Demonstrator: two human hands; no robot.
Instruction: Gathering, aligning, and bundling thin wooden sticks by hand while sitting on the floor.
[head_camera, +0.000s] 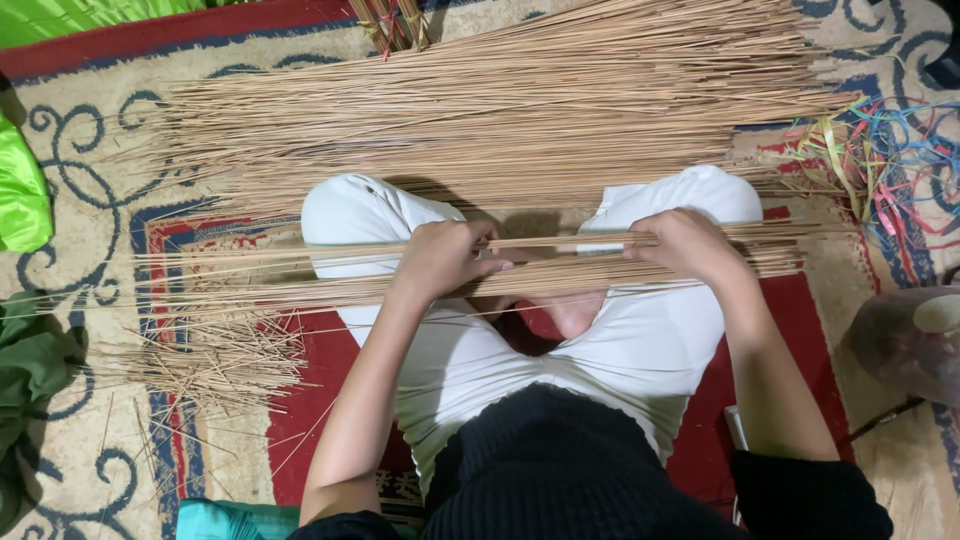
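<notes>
I sit cross-legged in white trousers (640, 340) on a patterned carpet. Across my lap lies a long bundle of thin tan sticks (250, 275), running left to right. My left hand (445, 258) grips this bundle near its middle, fingers curled over the sticks. My right hand (688, 245) clasps the same bundle further right. A much bigger heap of the same sticks (520, 110) is spread on the carpet just beyond my knees.
Short broken stick pieces (225, 365) litter the carpet at my left. A tangle of coloured plastic strings (890, 160) lies at the right. Bright green cloth (22, 190) sits at the far left, and a dim rounded object (910, 340) at the right edge.
</notes>
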